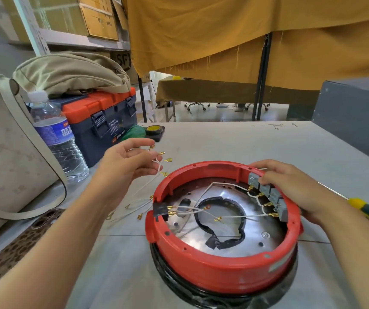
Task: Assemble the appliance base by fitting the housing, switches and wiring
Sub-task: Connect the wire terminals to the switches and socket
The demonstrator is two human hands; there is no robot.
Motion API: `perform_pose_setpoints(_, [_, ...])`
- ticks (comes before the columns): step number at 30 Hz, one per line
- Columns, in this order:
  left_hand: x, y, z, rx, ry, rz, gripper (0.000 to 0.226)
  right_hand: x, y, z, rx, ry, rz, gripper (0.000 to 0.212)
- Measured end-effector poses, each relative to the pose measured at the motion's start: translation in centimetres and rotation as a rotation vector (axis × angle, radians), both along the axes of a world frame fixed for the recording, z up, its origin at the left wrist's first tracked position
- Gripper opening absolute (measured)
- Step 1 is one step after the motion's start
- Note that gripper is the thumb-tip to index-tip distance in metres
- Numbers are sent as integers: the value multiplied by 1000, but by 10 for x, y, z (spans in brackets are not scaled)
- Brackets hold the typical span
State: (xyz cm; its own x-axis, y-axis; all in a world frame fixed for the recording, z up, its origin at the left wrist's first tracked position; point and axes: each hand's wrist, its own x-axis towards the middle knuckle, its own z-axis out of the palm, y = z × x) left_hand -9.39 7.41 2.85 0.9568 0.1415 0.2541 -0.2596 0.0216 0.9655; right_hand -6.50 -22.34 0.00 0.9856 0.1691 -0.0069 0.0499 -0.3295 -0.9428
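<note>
Red round plastic housing (221, 266) sits at lower centre of the frame on the pale grey surface (234, 139), open side up, with a black ring under its lower edge. Inside it lies a shiny metal plate (252, 233) carrying a curved black strip of tape-wrapped material (221, 221). Grey block switches (268, 195) line the inner wall at the right of the rim, and a black connector block (160, 210) sits in a notch at the left of the rim; thin white wires with brass terminals (234, 216) run across the plate between them. The right hand (290, 190) rests over the right rim, its fingers curled onto the grey switches. The left hand (125, 163), left of and above the housing, is raised off the surface with fingers loosely bent, pinching a bunch of loose white wires with brass spade ends (160, 162) at its fingertips; more of these wires trail down onto the surface just beside the housing's left edge. At the left of the frame stand a clear plastic water bottle with a blue label (54, 134), a dark blue toolbox with an orange lid (103, 121) under a beige fabric bag (72, 72), and a cream handbag (5, 150). A roll of tape with a yellow core (154, 130) lies beyond the left hand. A yellow-and-green screwdriver handle (368, 210) shows at the right edge, and a grey metal box (355, 114) stands at the upper right.
</note>
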Motion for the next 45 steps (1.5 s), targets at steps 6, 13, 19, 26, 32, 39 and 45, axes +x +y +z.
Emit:
perform_pose_setpoints(6, [-4,-46,21,202,72,-218,23,-2,3,2,-103,-33,-24,23])
perform_pose_setpoints(13, [5,-93,20,277,238,-404,17,-1,-1,3,-19,-4,-8,14])
perform_pose_setpoints(19, [16,-112,12,396,338,-448,13,6,2,-6,209,16,13,23])
perform_pose_setpoints(26, [31,-119,9,528,440,-436,7,8,7,-8,188,0,-36,30])
perform_pose_setpoints(32, [41,-128,9,628,508,-456,6,7,12,-8,177,6,-77,29])
perform_pose_setpoints(39, [46,-129,-1,556,550,-515,3,11,11,-11,174,12,-116,26])
perform_pose_setpoints(45, [49,-125,-9,469,553,-551,6,13,10,-14,187,3,-110,24])
